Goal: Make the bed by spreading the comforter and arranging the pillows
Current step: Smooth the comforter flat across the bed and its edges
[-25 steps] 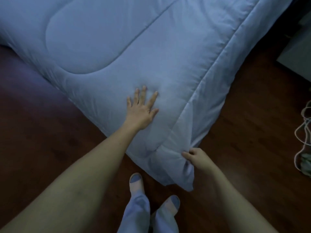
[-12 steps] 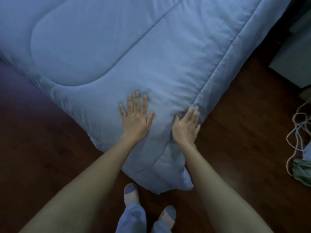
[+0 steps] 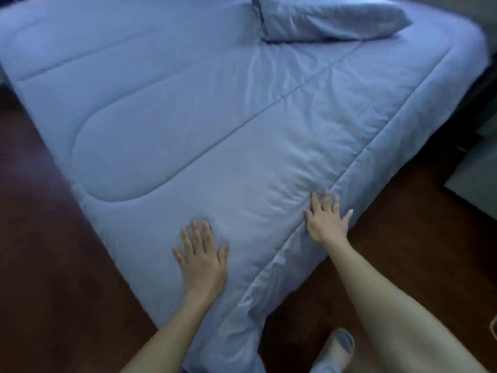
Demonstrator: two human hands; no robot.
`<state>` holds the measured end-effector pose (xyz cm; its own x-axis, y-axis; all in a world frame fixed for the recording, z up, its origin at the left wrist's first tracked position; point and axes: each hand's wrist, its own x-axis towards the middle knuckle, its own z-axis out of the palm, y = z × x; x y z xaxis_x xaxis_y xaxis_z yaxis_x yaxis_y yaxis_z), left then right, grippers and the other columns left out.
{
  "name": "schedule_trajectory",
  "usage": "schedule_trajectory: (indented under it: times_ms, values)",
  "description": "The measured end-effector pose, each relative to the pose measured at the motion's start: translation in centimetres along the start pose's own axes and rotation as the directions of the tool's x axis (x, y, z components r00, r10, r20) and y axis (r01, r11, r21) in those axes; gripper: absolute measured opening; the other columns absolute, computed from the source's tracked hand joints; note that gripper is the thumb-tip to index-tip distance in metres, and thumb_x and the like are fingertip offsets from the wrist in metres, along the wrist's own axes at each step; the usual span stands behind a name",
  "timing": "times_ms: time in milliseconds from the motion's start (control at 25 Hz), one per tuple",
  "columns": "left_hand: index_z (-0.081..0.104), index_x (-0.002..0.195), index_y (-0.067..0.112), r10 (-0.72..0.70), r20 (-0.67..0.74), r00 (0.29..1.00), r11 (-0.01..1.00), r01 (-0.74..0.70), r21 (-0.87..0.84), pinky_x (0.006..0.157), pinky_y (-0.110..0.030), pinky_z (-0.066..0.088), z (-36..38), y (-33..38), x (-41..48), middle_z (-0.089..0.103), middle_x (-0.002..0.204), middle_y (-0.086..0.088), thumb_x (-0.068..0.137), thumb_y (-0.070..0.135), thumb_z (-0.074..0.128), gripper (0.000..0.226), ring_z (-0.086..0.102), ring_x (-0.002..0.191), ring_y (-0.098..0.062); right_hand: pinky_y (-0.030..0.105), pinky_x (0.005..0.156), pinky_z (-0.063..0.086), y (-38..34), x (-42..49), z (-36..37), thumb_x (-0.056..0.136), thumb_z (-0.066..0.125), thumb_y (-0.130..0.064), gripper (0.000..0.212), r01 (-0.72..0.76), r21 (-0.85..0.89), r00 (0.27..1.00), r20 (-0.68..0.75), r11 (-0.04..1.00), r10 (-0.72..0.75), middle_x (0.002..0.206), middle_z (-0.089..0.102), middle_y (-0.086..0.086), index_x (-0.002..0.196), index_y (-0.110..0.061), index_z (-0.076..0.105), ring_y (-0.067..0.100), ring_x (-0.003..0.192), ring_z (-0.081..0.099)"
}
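I find left hand (image 3: 201, 255) and right hand (image 3: 326, 223) flat, fingers (image 3: 195, 235) spread, gripping nothing, on the comforter (image 3: 188, 117) at its near corner. Creases, seemingly, run ahead of the right hand toward the pillow (image 3: 330, 17).

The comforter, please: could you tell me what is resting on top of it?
The left hand and right hand press flat on the comforter by its nearest corner. A pillow lies at the far end. Whatever is beneath the comforter is covered.
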<state>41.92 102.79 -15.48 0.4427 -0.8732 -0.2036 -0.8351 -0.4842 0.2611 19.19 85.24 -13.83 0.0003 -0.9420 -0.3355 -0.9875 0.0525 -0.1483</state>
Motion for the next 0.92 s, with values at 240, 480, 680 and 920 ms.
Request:
schedule_trajectory:
  times_ms: [240,480,680,920]
  values:
    - [0.018,0.151,0.01,-0.353,-0.008,0.936,0.934,0.353,0.047,0.108,-0.068,0.011,2.6,9.9,1.8,0.014,0.159,-0.017,0.084,0.07,0.016,0.09,0.014,0.145,-0.041,0.054,0.116,-0.003,-5.6,4.4,-1.2,0.1,0.026,-0.045,0.058,0.796,-0.071,0.602,0.205,0.601,-0.772,0.162,-0.001,-0.005,0.152,-0.032,0.006,0.022,0.15,-0.002]
    - [-0.017,0.15,0.018,-0.526,0.145,0.838,0.85,0.514,0.113,0.115,-0.059,-0.004,1.6,10.5,3.2,-0.026,0.157,-0.005,0.092,0.062,0.026,0.084,-0.018,0.146,-0.029,0.058,0.114,-0.009,6.5,14.9,-5.4,0.099,0.017,-0.052,0.063,0.629,-0.124,0.774,0.193,0.767,-0.603,0.16,-0.016,-0.012,0.151,-0.03,-0.01,0.017,0.148,-0.014]
    - [-0.017,0.15,0.017,-0.548,0.159,0.821,0.836,0.545,0.067,0.114,-0.059,-0.003,1.1,11.3,3.5,-0.025,0.158,-0.005,0.094,0.057,0.026,0.081,-0.017,0.146,-0.03,0.062,0.114,-0.007,13.0,17.5,-9.0,0.099,0.014,-0.051,0.063,0.342,-0.094,0.915,0.262,0.935,-0.308,0.16,-0.017,-0.012,0.152,-0.026,-0.009,0.023,0.147,-0.017]
    - [0.013,0.151,0.006,-0.601,-0.078,0.795,0.799,0.595,-0.088,0.112,-0.063,0.005,2.9,15.5,4.7,0.01,0.16,-0.014,0.094,0.053,0.032,0.076,0.007,0.147,-0.037,0.055,0.116,0.0,-1.1,11.9,-10.1,0.102,0.024,-0.036,0.058,0.779,-0.061,0.621,0.21,0.624,-0.755,0.163,-0.001,-0.004,0.153,-0.017,0.005,0.021,0.149,-0.005]
